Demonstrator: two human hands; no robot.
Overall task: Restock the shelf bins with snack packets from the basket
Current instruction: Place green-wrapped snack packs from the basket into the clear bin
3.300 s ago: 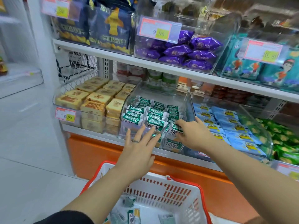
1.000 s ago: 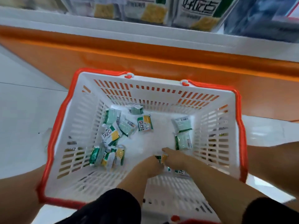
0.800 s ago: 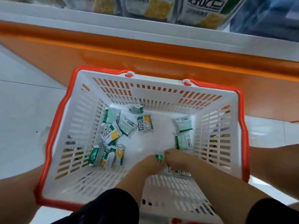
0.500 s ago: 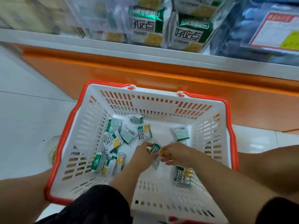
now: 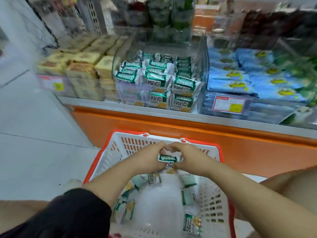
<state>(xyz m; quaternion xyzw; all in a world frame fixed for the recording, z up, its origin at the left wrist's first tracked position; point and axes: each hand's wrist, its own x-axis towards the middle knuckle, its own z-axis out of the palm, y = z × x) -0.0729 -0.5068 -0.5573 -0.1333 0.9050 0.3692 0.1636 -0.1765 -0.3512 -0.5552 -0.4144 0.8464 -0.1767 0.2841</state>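
Head view: left hand (image 5: 151, 157) and right hand (image 5: 188, 158) both grip one green snack packet (image 5: 167, 160) above the basket (image 5: 221, 152).

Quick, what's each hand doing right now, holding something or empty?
Left hand: closed on the green snack packet, holding its left side.
Right hand: closed on the same packet's right side.
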